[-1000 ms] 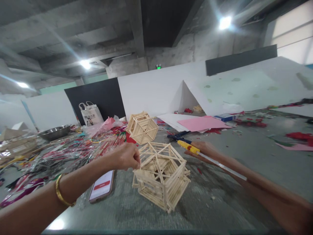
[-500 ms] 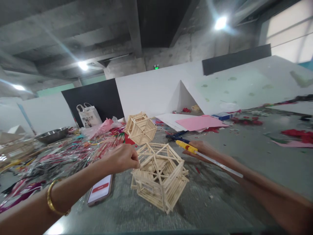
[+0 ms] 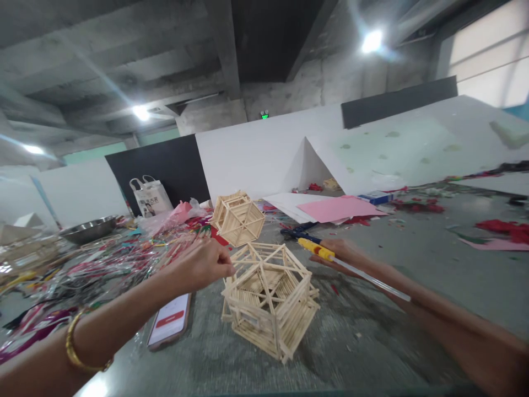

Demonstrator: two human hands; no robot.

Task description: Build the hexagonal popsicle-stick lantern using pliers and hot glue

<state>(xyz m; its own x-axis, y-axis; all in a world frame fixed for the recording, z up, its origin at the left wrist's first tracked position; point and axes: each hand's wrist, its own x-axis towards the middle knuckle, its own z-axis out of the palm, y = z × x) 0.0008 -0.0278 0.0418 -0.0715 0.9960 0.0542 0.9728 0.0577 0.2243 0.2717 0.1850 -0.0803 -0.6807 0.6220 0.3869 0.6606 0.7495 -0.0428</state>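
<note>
A hexagonal lattice frame of pale wooden sticks stands on the grey table in front of me. My left hand is closed at its upper left edge, thumb and fingers pressed together; whether a stick is between them is hidden. To the right, my right hand is wrapped round a glue gun with a yellow part and a blue-black front end. A clear glue stick sticks out of its back, over my forearm. Behind the frame, a smaller hexagonal stick structure rests tilted.
A phone with a lit screen lies left of the frame. Plastic-wrapped craft materials cover the left side, near a metal bowl. Pink paper and a blue box lie farther back. A white bag stands at the back left.
My left hand has shifted slightly up and left along the frame's edge, and its wrist has moved left. My right hand and the glue gun look almost unmoved.
</note>
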